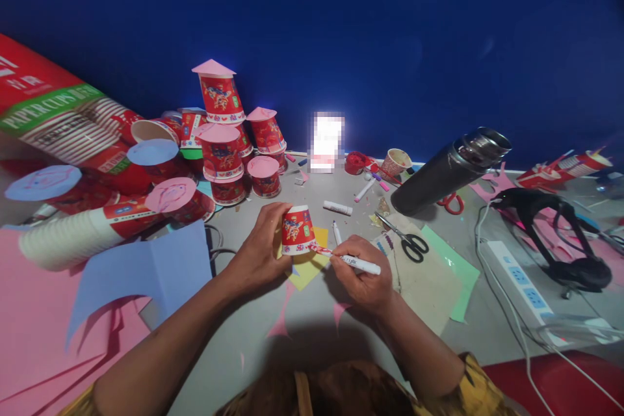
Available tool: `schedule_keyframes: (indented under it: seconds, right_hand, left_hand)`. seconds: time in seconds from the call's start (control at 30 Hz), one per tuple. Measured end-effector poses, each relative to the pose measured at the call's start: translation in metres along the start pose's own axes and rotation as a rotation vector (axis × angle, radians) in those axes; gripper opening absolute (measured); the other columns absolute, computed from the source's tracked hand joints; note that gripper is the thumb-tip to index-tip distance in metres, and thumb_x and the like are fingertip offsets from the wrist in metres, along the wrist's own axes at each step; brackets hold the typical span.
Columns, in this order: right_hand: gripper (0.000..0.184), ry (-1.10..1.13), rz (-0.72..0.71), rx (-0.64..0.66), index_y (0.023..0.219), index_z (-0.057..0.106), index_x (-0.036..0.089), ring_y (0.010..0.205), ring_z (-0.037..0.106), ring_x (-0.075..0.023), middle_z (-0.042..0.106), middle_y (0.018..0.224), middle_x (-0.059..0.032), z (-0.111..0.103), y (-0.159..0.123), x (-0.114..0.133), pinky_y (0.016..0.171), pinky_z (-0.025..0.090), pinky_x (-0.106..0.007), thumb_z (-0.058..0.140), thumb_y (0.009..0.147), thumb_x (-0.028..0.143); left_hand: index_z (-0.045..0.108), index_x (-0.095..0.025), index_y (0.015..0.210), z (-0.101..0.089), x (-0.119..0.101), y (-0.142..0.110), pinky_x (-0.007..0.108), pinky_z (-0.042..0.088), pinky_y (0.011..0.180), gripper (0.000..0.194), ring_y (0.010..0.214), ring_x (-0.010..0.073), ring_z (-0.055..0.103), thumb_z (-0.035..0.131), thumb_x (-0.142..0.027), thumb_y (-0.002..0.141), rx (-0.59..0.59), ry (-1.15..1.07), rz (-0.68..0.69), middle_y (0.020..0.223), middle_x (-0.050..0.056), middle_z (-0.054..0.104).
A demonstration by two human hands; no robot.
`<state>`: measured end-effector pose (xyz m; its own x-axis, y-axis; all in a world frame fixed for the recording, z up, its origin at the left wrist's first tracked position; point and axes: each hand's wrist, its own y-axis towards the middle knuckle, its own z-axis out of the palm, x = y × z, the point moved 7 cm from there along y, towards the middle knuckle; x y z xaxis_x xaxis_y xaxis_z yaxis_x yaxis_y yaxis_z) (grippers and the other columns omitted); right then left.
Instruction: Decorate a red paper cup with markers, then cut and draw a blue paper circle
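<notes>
My left hand [269, 240] is closed round a red patterned paper cup [298, 231], held upside down with its wide rim downward. In my right hand [363, 271] is a white acrylic marker [359, 264], gripped like a pen. The marker's tip end points at the cup's lower right rim, close to or touching it; I cannot tell which. Beneath the cup lies a piece of yellow paper [308, 274]. A white marker cap or pen [337, 232] rests just past my right hand, and another white marker [337, 208] lies farther back.
Stacked red cups with pink paper tops [221, 151] stand at back left, near a paper-cup bag [73, 117]. Blue paper [170, 260] lies left. Scissors [412, 244], a dark flask [446, 172], a power strip [521, 286] and a black strapped headset [556, 227] are right.
</notes>
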<state>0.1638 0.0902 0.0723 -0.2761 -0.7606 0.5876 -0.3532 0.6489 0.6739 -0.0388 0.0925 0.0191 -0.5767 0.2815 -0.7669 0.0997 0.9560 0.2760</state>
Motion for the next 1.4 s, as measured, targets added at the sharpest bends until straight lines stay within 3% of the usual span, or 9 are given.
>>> schedule_keyframes:
  seconds: [0.4,1.17,1.4]
  right_hand:
    - [0.013,-0.003,0.018,0.043,0.087,0.067,0.023,0.062,0.066,-0.0159,0.072,0.071,-0.0015,0.0036,-0.0003,-0.0018,0.059,0.051,-0.028,0.064,0.098,0.018]
    - [0.012,-0.009,0.019,0.017,0.088,0.067,0.023,0.063,0.066,-0.0163,0.072,0.072,-0.0016,0.0003,-0.0015,-0.0039,0.060,0.051,-0.029,0.063,0.098,0.018]
    - [0.012,0.016,0.041,0.030,0.087,0.068,0.023,0.063,0.066,-0.0167,0.072,0.072,-0.0018,0.0040,-0.0030,-0.0056,0.062,0.052,-0.029,0.064,0.098,0.020]
  left_hand:
    - [0.038,-0.026,0.148,-0.0004,0.0002,-0.0004,0.054,0.049,0.118,0.082,0.143,0.0341,0.048,0.068,-0.011,0.073,0.007,0.016,0.017,0.149,0.012,0.046]
    - [0.039,-0.025,0.147,-0.0004,-0.0017,-0.0003,0.053,0.048,0.118,0.075,0.142,0.0340,0.048,0.070,-0.019,0.079,0.012,0.024,0.032,0.148,0.013,0.045]
    - [0.038,-0.026,0.148,0.0000,-0.0005,-0.0009,0.055,0.046,0.120,0.079,0.143,0.0347,0.047,0.070,-0.014,0.076,0.010,0.040,0.033,0.149,0.013,0.046]
